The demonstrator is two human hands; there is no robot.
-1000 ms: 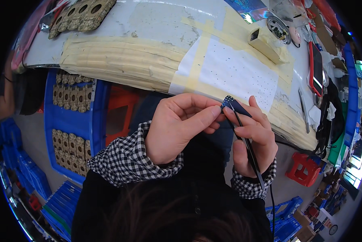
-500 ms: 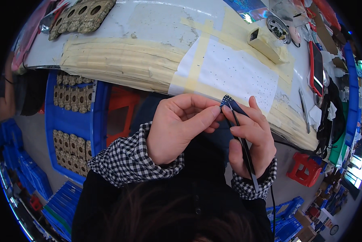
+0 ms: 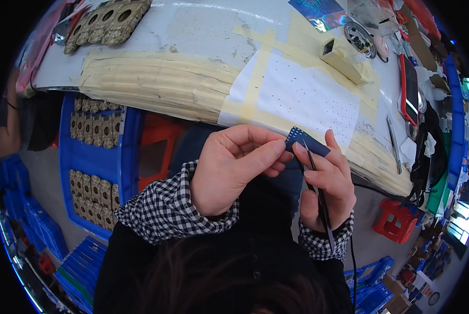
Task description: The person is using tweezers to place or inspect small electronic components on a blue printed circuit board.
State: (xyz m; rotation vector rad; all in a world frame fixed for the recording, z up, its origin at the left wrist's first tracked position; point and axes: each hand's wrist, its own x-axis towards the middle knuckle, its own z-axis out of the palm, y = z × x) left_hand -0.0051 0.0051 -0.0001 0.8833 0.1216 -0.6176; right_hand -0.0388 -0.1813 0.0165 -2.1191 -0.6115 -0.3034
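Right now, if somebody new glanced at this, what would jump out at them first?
Dead centre, the left hand and right hand pinch a small blue board between them, and the right hand also grips thin dark tweezers. Just above lies a white dotted sheet taped to the bench. At the left, a blue crate holds rows of tan parts.

I'm in an assembly workshop: my tape-covered desk (image 3: 192,31), blue parts crates (image 3: 95,157), tweezers (image 3: 394,144) lying about.
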